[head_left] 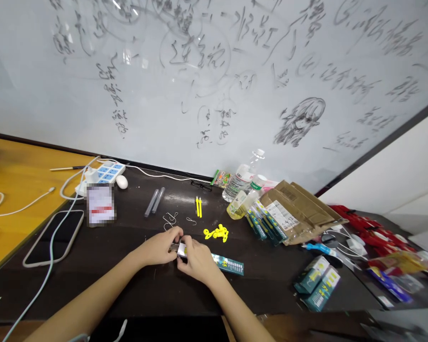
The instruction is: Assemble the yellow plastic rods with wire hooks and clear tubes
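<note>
My right hand (199, 261) is closed around a slim green-and-white cardboard box (231, 265) with yellow print, which lies along the dark table with its printed end sticking out to the right. At the box's left end, the fingers of my left hand (162, 247) are curled together around something small and see-through that I cannot make out. Just beyond my hands are thin bent wire pieces (170, 219) and a cluster of small yellow plastic parts (217, 232). Farther back lie two yellow sticks (199, 207) and two clear grey tubes (154, 202).
A phone (53, 237), a power strip (109, 173) and white cables are at left. Plastic bottles (240, 183), several upright-leaning boxes (266, 221) and a flattened carton (299, 209) stand back right. Two more boxes (319, 282) lie front right. A whiteboard (146, 104) rises behind.
</note>
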Demonstrator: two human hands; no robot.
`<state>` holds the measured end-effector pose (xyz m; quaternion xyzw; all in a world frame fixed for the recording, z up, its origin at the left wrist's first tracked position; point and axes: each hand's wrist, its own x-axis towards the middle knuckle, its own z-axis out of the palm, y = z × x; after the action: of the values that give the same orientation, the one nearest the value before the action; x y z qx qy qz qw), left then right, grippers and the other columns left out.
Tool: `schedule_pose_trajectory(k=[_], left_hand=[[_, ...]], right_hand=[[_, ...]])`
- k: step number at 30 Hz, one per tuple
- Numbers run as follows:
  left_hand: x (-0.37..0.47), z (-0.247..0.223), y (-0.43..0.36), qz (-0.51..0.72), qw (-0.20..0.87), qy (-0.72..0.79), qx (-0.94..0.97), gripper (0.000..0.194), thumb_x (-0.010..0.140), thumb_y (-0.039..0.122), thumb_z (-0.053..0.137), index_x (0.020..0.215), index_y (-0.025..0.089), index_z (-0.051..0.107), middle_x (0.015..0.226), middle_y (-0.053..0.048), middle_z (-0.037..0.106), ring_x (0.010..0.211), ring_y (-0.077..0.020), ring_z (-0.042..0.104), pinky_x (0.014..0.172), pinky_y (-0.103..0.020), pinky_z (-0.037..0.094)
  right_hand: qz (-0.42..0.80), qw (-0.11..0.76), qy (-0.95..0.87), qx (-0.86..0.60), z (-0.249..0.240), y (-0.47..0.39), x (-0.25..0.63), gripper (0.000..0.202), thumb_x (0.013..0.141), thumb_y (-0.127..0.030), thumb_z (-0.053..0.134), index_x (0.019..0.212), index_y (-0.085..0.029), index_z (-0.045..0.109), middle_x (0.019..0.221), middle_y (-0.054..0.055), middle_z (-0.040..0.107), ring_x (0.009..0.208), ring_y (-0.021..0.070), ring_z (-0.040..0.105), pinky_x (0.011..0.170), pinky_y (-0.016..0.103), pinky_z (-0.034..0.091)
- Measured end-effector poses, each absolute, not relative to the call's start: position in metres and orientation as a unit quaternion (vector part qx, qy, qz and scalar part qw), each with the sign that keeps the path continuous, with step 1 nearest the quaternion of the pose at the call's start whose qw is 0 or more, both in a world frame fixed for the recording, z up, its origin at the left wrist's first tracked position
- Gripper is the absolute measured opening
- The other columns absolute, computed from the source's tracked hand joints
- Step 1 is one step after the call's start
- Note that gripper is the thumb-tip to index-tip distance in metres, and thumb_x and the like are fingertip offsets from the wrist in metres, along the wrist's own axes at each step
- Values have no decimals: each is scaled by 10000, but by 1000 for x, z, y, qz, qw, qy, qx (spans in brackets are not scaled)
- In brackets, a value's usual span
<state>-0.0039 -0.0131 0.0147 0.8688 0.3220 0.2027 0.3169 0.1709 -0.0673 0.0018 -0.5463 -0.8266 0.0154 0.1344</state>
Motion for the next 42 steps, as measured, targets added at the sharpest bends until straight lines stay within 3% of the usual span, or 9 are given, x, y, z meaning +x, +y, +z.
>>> schedule_pose_trajectory(k=[6,10,14,18,22,29,33,36,42], left_hand=[[-14,16,-2,211,211,333,895,365,744,259,526,1108,254,502,1079,-32,573,797,-184,597,686,-262,402],[-25,14,13,231,183,392,871,331,781,469,538,1009,233,577,817,-20,627,762,-195,583,669,-261,378],[-29,12,19,217,241,431,842,390,809,568,457,906,218,599,722,-7,606,669,-177,561,623,-249,348],[-25,12,18,224,312,405,830,416,862,549,359,723,188,513,645,16,529,611,-153,511,592,-239,327],[-16,13,10,255,337,353,835,318,890,482,339,806,197,454,700,24,520,652,-149,498,622,-237,335],[-3,6,-4,240,267,351,865,257,854,460,430,818,207,456,664,26,499,599,-146,470,571,-242,282],[-6,1,7,334,388,364,778,273,804,432,529,932,204,449,612,70,424,535,-102,423,526,-211,318],[-7,0,13,351,487,329,729,299,788,414,554,962,183,478,681,49,484,520,-77,432,467,-186,336],[-1,-4,6,291,506,335,740,321,781,471,551,809,151,563,702,13,564,536,-81,495,469,-187,388]], right_hand=[[41,153,-784,-600,1,-68,187,272,754,-282,532,985,-198,415,802,22,628,702,186,614,588,235,373],[45,175,-761,-623,8,-70,202,262,757,-268,533,991,-205,434,802,12,630,708,176,615,600,222,355],[62,201,-744,-634,16,-73,213,268,754,-284,536,997,-214,448,804,0,632,680,164,609,598,214,353],[68,216,-738,-635,19,-76,217,267,759,-292,534,1001,-220,448,821,-1,635,680,165,610,602,217,354],[82,194,-768,-605,20,-78,208,260,749,-283,543,986,-222,455,782,-13,628,676,165,602,600,218,348],[69,210,-778,-588,25,-68,175,275,759,-287,543,1006,-220,443,803,-1,628,705,176,603,597,224,340],[76,234,-758,-605,31,-62,176,269,777,-299,532,1017,-225,438,823,1,632,692,176,604,586,222,343],[83,247,-742,-618,34,-62,183,254,788,-309,519,1015,-225,442,800,-5,628,672,173,605,577,220,350],[73,262,-738,-617,34,-65,188,278,784,-318,520,1038,-223,460,817,1,636,672,172,612,594,226,375]])
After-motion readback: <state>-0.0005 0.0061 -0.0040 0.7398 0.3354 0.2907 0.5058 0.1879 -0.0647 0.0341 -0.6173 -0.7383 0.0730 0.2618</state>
